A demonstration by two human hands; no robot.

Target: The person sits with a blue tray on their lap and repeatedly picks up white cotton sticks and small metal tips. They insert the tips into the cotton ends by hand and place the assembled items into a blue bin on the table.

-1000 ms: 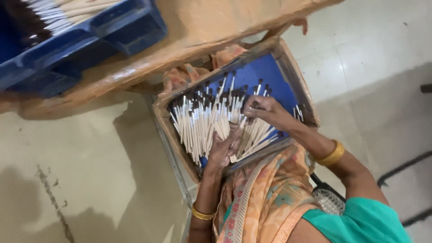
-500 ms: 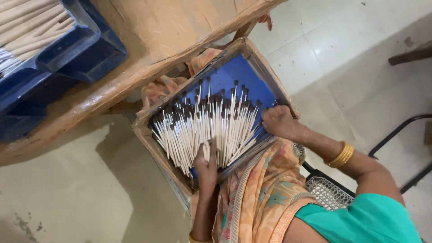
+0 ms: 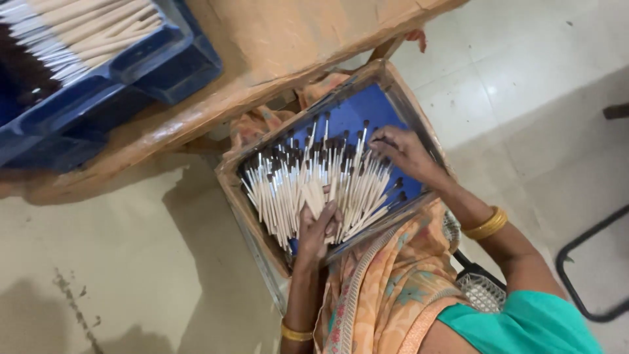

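Left hand point(image 3: 318, 226) lies flat, fingers loosely spread over the pale dark-tipped sticks point(image 3: 314, 183) in the blue-lined tray point(image 3: 229, 177), right hand point(image 3: 401, 152) pinching tips — best fanned gently, kept parallel.

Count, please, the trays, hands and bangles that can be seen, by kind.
Tray: 1
Blue crate: 1
Hands: 2, left hand, right hand
Gold bangles: 2, and
Total: 6
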